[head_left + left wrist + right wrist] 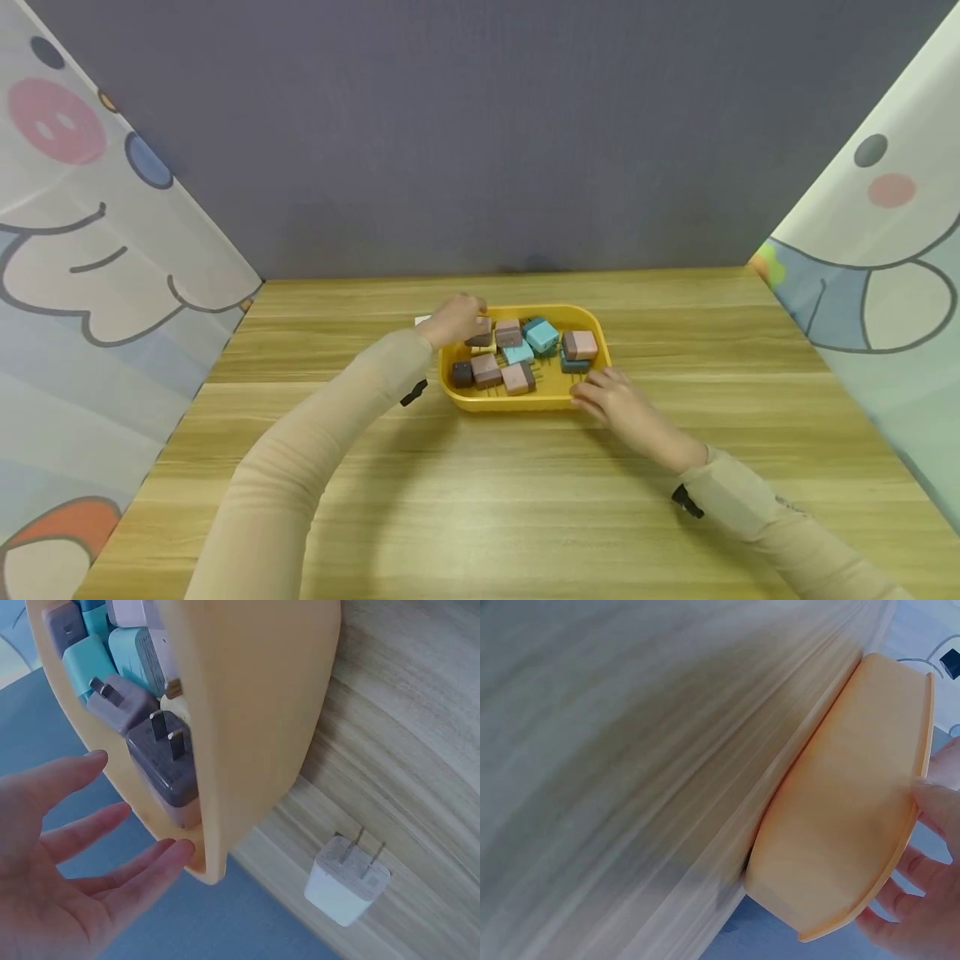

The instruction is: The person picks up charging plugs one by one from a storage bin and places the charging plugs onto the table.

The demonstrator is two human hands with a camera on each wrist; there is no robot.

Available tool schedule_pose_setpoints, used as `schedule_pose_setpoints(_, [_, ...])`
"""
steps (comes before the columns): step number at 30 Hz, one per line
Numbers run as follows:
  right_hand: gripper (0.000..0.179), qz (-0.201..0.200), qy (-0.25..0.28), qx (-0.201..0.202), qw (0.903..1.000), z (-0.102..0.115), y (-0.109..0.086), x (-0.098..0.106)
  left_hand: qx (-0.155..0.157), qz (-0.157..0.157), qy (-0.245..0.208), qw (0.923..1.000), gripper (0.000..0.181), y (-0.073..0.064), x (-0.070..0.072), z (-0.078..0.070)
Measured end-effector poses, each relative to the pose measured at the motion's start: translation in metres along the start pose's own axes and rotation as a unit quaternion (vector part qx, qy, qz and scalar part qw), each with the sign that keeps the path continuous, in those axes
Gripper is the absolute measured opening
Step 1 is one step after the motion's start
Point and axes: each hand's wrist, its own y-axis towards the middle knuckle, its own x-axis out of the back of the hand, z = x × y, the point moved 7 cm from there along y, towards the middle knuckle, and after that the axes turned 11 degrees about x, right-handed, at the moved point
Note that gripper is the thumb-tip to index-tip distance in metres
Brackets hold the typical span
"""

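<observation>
A yellow plastic tray (555,382) sits on the table, holding several plug-in chargers in pink, brown and turquoise. My left hand (454,320) reaches over its left end. In the left wrist view, the left hand's fingers (82,832) are spread and fairly straight, with fingertips right at the rim and nothing between them. Close to them lies a dark charger (161,761) with its prongs up. My right hand (615,407) holds the front right corner of the tray. The right thumb (936,801) lies on the outside of the rim, with the other fingers over the far side.
A white charger (346,877) lies on the wooden table (510,500), outside the tray's left end. A dark grey panel (510,142) rises behind the table. Cartoon-printed sheets (847,283) stand along both sides.
</observation>
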Motion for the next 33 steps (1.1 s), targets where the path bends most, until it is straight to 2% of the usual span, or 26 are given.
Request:
schedule_pose_setpoints(8, [0.015,0.002,-0.001,-0.002,1.0000,-0.001,0.002,0.000,0.018,0.003,0.012,0.9997,0.031,0.005,-0.004,-0.001])
schedule_pose_setpoints(17, [0.015,0.011,0.003,-0.012,0.9999,-0.002,0.000,-0.001,0.030,0.021,0.007,0.9993,0.013,0.005,-0.011,-0.006])
schedule_pose_setpoints(24, [0.014,0.005,0.002,-0.011,0.9999,-0.001,0.000,-0.001,0.047,0.034,-0.014,0.9982,0.022,0.006,-0.014,-0.008])
schedule_pose_setpoints(33, [0.014,0.002,-0.004,-0.008,1.0000,-0.001,0.001,0.000,0.064,0.043,-0.012,0.9970,0.010,0.012,-0.015,-0.005])
